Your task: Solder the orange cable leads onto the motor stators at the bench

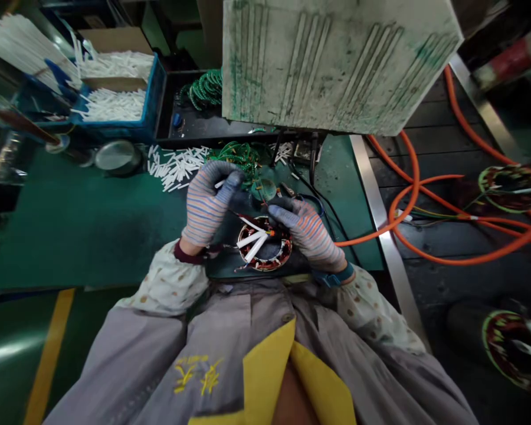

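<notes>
A round motor stator (265,252) with copper windings lies at the near edge of the green bench mat (92,230). Several white sleeves (253,242) stick out of its middle. My left hand (209,203), in a striped glove, is raised above the stator's left side, fingers pinched on a short white sleeve (220,184). My right hand (307,231), gloved too, rests on the stator's right rim, with its fingertips closed on a thin wire end by the sleeves.
Loose white sleeves (177,167) lie scattered behind my hands, beside green wire bundles (236,154). A blue bin (115,94) of sleeves stands back left. A worn white board (336,59) overhangs the bench. Orange cables (418,195) and more stators (511,188) lie on the right.
</notes>
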### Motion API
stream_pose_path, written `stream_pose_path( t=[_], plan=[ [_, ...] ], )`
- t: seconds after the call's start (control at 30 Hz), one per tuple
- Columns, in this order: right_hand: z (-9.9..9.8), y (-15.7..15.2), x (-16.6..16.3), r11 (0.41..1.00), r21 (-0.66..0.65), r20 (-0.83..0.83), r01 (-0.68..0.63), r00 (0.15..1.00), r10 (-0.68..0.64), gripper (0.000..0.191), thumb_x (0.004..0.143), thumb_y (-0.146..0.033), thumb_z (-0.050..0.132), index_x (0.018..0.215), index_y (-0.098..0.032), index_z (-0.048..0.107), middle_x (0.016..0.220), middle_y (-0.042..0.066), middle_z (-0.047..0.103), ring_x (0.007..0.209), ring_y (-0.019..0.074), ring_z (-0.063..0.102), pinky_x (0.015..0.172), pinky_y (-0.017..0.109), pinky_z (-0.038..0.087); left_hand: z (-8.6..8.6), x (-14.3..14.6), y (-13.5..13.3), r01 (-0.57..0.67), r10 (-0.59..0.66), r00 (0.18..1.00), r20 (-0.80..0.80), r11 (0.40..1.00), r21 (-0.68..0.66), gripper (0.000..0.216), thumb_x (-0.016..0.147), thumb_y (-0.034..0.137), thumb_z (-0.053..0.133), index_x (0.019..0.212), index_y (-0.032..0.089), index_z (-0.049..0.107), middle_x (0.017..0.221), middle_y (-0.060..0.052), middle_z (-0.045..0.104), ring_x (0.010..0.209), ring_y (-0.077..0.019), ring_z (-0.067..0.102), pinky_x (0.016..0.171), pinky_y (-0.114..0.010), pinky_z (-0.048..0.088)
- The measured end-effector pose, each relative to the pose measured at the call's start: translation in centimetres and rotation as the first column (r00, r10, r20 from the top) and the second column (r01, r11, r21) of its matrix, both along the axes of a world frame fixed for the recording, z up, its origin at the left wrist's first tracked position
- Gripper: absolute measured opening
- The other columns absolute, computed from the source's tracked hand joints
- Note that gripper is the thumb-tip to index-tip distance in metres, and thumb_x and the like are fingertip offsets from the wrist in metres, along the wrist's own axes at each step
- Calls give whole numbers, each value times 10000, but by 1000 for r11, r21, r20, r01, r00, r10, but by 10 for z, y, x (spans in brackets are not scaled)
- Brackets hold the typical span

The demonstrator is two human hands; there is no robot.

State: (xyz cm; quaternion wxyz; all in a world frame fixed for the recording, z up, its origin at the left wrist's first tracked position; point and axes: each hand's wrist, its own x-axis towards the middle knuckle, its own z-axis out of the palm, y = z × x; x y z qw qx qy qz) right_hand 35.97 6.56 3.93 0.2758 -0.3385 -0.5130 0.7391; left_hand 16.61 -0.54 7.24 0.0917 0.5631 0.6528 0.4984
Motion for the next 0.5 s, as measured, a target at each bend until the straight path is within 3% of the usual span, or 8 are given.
stream_pose_path(
  t=[0.07,0.13,0.2,0.23,0.37,0.5],
  plan=[
    [-2,-2,1,999,16,15,31,999,-31,467,767,-637,932,891,-204,810,782,-5,748,748,165,630,743,315,545,2,-6,-1,124,-128,983,-131,992,-37,219,1117,374,636,1159,236,799,1089,-53,782,998,-232,727,924,-348,586],
    [-2,-3,-1,999,34,5,33,999,-33,467,757,-645,932,844,-207,795,779,-4,746,744,164,619,755,324,549,2,-10,-2,247,-274,904,-330,961,-122,246,1107,344,627,1207,249,831,1146,-78,781,1057,-265,724,937,-378,583],
    [-1,-5,-3,998,30,-8,49,999,-49,475,730,-653,943,825,-213,788,765,-8,741,729,162,613,741,325,550,1,-10,-2,267,-311,842,-440,950,-161,250,1105,345,628,1170,249,850,1132,-91,782,1065,-284,719,925,-394,582],
    [-1,-5,-4,998,20,-8,65,998,-65,480,719,-655,946,834,-216,791,754,-11,737,714,159,611,721,322,546,-1,-9,-1,234,-272,857,-438,962,-139,244,1106,354,635,1128,244,851,1104,-88,783,1049,-281,719,922,-393,583],
    [-5,-8,-5,994,-5,25,111,994,-111,494,723,-665,925,886,-215,801,698,-19,709,648,152,604,639,308,523,-3,-1,0,66,-70,990,-121,997,-36,241,1099,440,686,1048,236,805,1039,-49,791,1005,-237,735,965,-361,597],
    [-6,-8,-4,993,8,23,120,993,-120,476,724,-644,918,888,-211,805,687,-20,705,647,155,614,644,314,542,2,7,-4,187,-158,965,208,974,-127,317,1075,538,722,1126,229,767,1096,-58,822,1017,-233,775,975,-353,630]
  ],
)
